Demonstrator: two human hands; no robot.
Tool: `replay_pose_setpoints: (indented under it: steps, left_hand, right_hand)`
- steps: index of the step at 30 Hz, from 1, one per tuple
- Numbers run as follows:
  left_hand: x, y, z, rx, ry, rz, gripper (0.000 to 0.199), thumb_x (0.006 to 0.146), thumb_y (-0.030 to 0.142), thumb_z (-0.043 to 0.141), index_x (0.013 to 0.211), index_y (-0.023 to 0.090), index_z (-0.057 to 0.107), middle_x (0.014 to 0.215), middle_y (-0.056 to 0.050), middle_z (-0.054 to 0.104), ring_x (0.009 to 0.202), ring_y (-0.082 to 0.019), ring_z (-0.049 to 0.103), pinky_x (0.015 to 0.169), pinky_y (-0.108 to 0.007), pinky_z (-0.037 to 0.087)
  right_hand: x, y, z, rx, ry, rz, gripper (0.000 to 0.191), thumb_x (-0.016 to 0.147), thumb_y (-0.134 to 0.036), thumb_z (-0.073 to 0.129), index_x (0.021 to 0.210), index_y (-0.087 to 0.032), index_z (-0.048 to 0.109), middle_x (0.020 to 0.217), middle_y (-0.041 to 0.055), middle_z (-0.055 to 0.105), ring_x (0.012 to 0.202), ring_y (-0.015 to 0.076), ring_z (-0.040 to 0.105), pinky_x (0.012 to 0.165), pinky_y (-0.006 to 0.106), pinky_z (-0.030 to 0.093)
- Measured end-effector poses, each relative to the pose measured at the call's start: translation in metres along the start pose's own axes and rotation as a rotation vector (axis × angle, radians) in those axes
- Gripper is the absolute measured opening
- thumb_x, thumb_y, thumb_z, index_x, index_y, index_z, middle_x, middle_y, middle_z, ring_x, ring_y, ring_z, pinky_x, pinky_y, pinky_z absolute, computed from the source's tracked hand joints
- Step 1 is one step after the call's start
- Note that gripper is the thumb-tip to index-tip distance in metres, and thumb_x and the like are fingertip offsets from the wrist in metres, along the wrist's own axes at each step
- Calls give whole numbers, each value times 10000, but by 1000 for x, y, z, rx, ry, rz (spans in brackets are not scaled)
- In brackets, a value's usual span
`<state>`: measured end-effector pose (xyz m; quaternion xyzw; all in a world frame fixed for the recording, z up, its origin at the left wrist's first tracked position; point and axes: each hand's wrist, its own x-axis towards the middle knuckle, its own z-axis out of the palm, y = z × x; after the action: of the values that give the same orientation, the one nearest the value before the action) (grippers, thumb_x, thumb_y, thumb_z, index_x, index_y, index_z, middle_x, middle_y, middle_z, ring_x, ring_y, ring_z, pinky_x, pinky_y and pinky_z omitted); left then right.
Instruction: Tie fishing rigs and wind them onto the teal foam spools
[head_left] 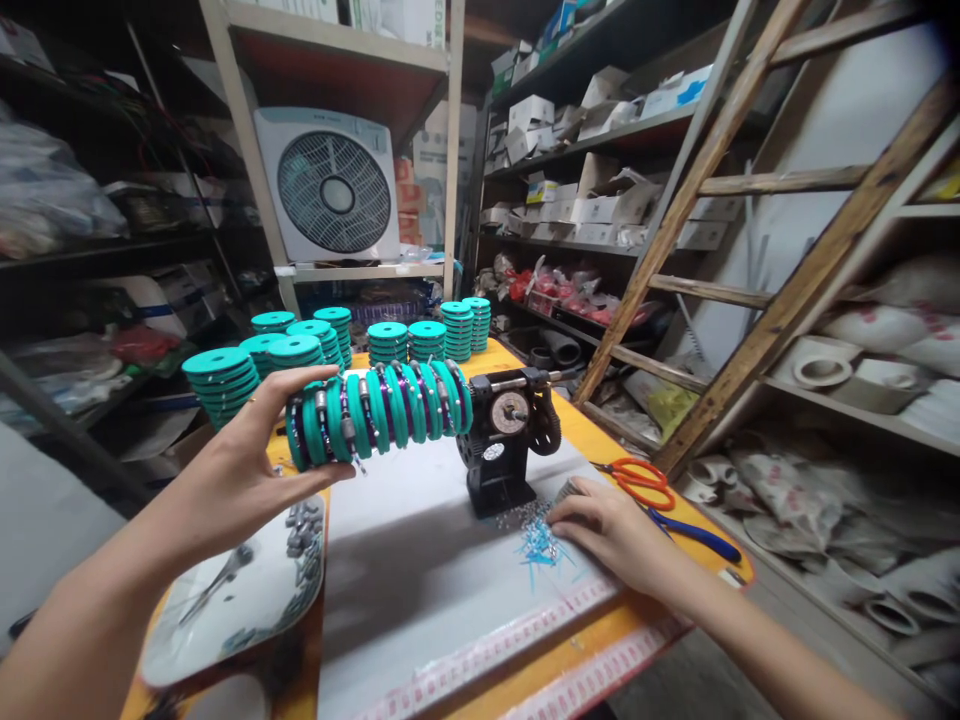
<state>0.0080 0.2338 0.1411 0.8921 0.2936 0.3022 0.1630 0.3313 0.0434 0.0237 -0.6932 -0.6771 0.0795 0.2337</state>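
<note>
A: What's closest to us?
B: The left forearm, cut off by the frame's edge. Its left hand (pixel 232 455) grips one end of a row of teal spools (pixel 386 410), thumb beneath, fingers above. The row lies sideways above the table (pixel 701 510), its far end up against a black geared machine (pixel 501 465).

A: How many spools in the row?
B: Roughly a dozen; they overlap, so I can't be exact. They're round and ridged, with dark beaded line and little metal pieces strapped round them.

A: And the right hand (pixel 611 525)?
B: Fingers bent down at a loose heap of thin blue-and-clear bits (pixel 541 545) on a smooth, pale board (pixel 405 560). The fingertips are partly hidden, so I can't tell whether they pinch anything.

A: Tools?
B: One pair of scissors (pixel 645 482) with two orange loops, blades mostly out of sight, and one blue-handled tool (pixel 697 537), its head behind the hand.

A: What about the left side?
B: One glossy white plate (pixel 217 635) with grey metal lumps (pixel 304 530), too bunched to count.

A: Behind the row?
B: About ten stacks of teal discs (pixel 388 345), some masking others, and one square, grilled fan (pixel 334 190) on a shelf.
</note>
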Motion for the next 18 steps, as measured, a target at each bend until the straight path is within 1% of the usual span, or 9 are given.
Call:
replay_pose_setpoints:
  steps: [3, 7, 12, 15, 18]
  left_hand:
    - [1, 0, 1, 0, -6, -23, 674, 770, 371, 642, 1347, 364, 294, 1329, 0, 443, 1170, -184, 495, 959, -287, 427]
    - [0, 0, 2, 8, 11, -35, 672, 765, 369, 645, 1345, 371, 305, 1325, 5, 452, 1174, -187, 491, 975, -299, 416]
    - [0, -1, 2, -10, 19, -56, 679, 752, 376, 662, 1338, 383, 318, 1327, 7, 455, 1142, -189, 519, 946, -299, 449]
    - [0, -1, 2, -4, 13, -59, 678, 756, 392, 658, 1337, 398, 310, 1321, 12, 461, 1150, -201, 520, 973, -334, 441]
    - [1, 0, 3, 0, 10, -42, 681, 768, 379, 649, 1346, 398, 290, 1346, -1, 436, 1181, -213, 503, 991, -366, 434]
  right_hand:
    - [-3, 2, 1, 2, 23, 18, 217, 921, -303, 497, 849, -177, 659, 843, 51, 555, 814, 149, 540, 734, 287, 417]
    - [-7, 5, -3, -6, 54, 55, 191, 913, -324, 510, 915, -178, 633, 883, 47, 576, 819, 147, 542, 739, 281, 413]
    - [-8, 2, -3, -44, 61, 120, 233, 877, -379, 551, 826, -158, 601, 861, 51, 580, 802, 157, 546, 735, 290, 415]
    - [-6, -5, 3, -78, 65, 143, 212, 893, -344, 512, 826, -155, 585, 862, 59, 566, 814, 172, 540, 747, 317, 413]
    - [-6, -9, 6, -107, 56, 133, 203, 924, -290, 435, 844, -154, 562, 873, 67, 546, 824, 188, 530, 761, 352, 412]
